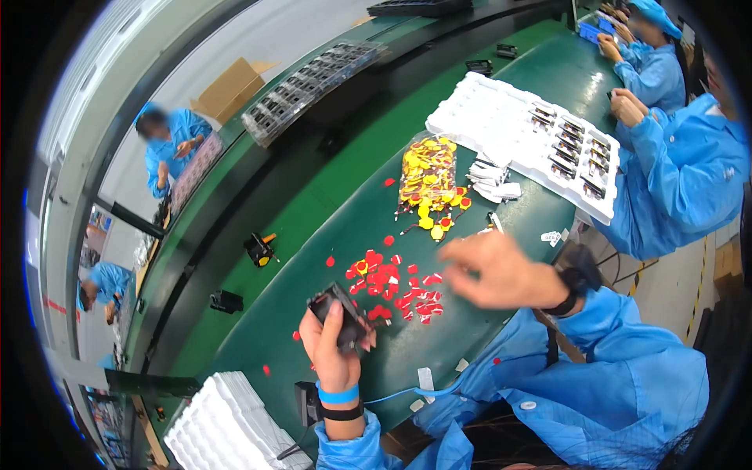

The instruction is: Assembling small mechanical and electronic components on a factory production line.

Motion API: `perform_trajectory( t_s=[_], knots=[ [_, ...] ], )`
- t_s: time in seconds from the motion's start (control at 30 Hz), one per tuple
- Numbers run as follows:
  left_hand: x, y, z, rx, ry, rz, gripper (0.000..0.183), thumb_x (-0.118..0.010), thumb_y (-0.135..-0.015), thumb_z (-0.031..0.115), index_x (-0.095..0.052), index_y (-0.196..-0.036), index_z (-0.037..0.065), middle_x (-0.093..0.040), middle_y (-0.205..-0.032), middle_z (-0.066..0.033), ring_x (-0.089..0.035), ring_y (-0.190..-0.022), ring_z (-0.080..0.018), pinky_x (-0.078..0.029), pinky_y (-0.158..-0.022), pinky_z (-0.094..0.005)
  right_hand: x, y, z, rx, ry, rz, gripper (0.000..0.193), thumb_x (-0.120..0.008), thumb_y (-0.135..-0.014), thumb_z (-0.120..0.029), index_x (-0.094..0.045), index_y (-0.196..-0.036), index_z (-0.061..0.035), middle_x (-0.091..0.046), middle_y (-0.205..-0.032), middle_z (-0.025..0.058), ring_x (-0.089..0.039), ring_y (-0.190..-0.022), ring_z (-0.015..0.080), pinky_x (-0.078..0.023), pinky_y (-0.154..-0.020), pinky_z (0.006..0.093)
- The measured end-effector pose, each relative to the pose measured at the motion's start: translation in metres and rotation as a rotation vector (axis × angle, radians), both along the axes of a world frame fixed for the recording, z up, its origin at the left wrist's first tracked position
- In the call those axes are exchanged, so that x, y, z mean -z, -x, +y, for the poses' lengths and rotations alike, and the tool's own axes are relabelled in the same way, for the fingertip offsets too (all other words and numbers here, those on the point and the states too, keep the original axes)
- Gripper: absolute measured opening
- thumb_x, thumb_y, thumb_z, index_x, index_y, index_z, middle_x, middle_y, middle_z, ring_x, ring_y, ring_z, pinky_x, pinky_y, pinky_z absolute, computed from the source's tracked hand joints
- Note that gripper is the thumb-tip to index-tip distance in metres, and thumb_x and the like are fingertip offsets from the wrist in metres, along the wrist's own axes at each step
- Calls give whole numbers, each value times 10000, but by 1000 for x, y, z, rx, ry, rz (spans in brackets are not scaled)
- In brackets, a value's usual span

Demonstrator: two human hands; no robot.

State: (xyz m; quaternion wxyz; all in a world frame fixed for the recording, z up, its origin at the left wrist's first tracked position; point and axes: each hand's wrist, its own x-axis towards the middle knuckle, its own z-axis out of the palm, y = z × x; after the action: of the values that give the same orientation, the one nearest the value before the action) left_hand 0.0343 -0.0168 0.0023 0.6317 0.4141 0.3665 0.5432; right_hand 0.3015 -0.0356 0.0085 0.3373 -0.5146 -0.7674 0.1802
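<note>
My left hand [333, 352] is closed around a black plastic housing [345, 317], the thumb lying along its face. It is held just above the near left side of a pile of small red pieces [382, 278] on the green table. My right hand [493, 270], slightly blurred, hovers to the right of that pile. Its thumb and forefinger are apart, and nothing shows between them. Beyond it lies a clear bag [427, 168] of yellow round parts with thin wires, several of them spilled at its near end.
White foam trays [482, 113], partly filled with small devices, lie at the far right beside co-workers in blue. Stacked white trays [227, 427] stand near left. A green conveyor belt [294, 215] carrying black housings [227, 301] runs past the table. White strips [493, 180] lie beside the bag.
</note>
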Motion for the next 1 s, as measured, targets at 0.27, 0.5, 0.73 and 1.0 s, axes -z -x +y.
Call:
perform_trajectory(
  t_s=[0.27, 0.5, 0.73, 1.0],
  knots=[
    [10, -6, 3, 1, -44, 150, 252, -643, -917, 93, -533, -1112, -25, -635, -873, -112, -650, -601, -219, -544, -484, -320, 26, -35, 29, 166, 245, -480, 254, -737, -744, -214, -611, -738, 6, -628, -726, 226, -637, -757, 421, -502, -675, 495],
    [14, -12, 3, -26, -94, 305, 166, -659, -933, 138, -551, -950, 13, -636, -803, -57, -644, -637, -121, -520, -479, -258, -21, 8, 18, 9, 434, 242, 237, -792, -756, -120, -605, -773, 25, -629, -619, 129, -616, -484, 181, -475, -508, 315],
    [15, -11, 2, -187, -337, 653, 176, -671, -913, 121, -542, -898, 2, -581, -659, -23, -532, -583, -64, -406, -486, -256, -30, 63, 36, -299, 322, 230, 218, -776, -754, -105, -622, -800, 42, -581, -564, 102, -584, -495, 143, -420, -480, 291],
    [9, -15, -3, -158, -406, 715, 172, -663, -899, 107, -535, -900, -7, -582, -657, -68, -511, -592, -88, -410, -535, -283, -29, 63, 56, -405, 284, 66, 209, -790, -786, -88, -611, -807, 18, -595, -572, 47, -593, -507, 89, -426, -473, 231]
  ],
)
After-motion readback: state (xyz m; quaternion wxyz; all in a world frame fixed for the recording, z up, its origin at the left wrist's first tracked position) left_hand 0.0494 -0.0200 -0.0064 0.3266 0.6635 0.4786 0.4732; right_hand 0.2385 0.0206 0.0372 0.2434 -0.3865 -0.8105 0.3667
